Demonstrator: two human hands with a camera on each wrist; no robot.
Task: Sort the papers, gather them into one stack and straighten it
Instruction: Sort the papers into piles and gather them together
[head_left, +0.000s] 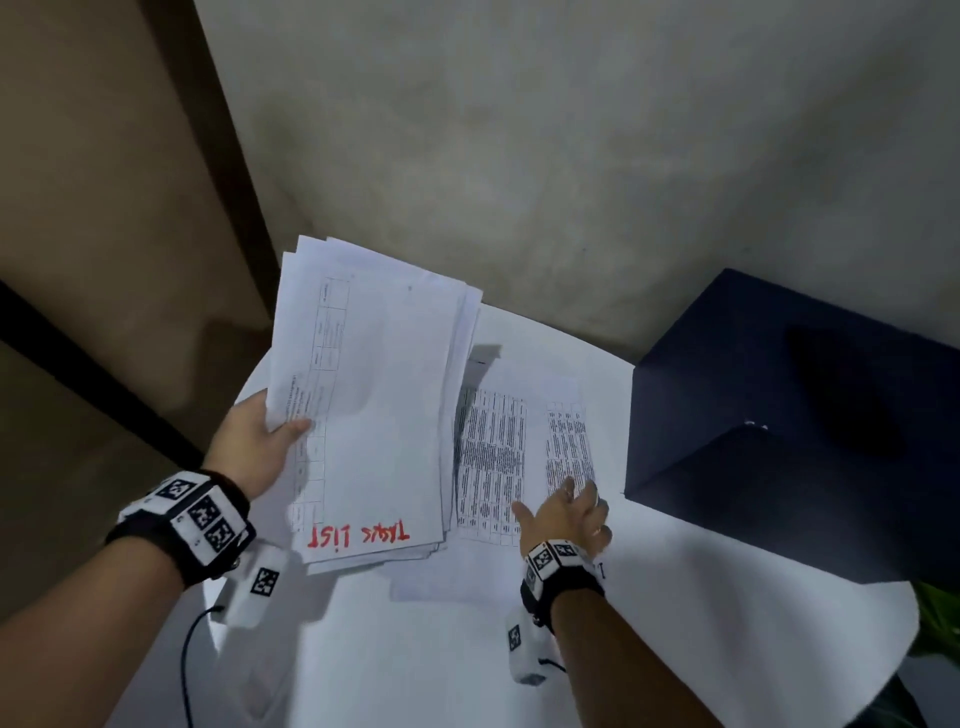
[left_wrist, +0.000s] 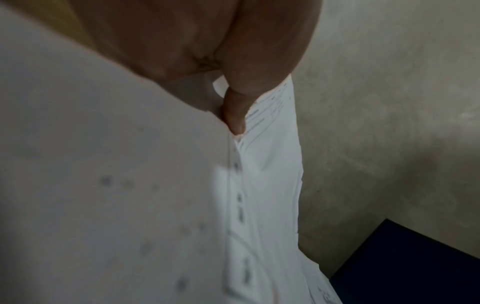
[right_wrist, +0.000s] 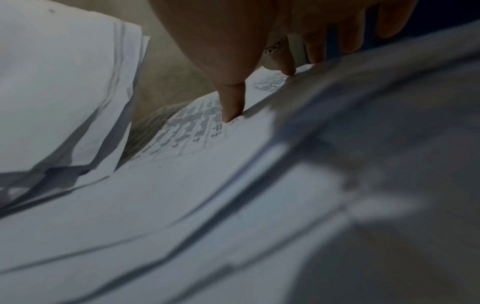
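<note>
While the left hand (head_left: 253, 446) pinches the gathered stack of papers (head_left: 371, 405) clear above the table (head_left: 701, 597), thumb on top, the way stays free for more. The right hand (head_left: 571, 512) presses spread, straight fingers on a printed sheet (head_left: 491, 457) lying there, probably to slide it over.

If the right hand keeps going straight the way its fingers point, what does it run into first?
The right hand already touches the printed sheet on the table; sliding onward it would likely cross that sheet toward the wall. Depth is unclear.
</note>
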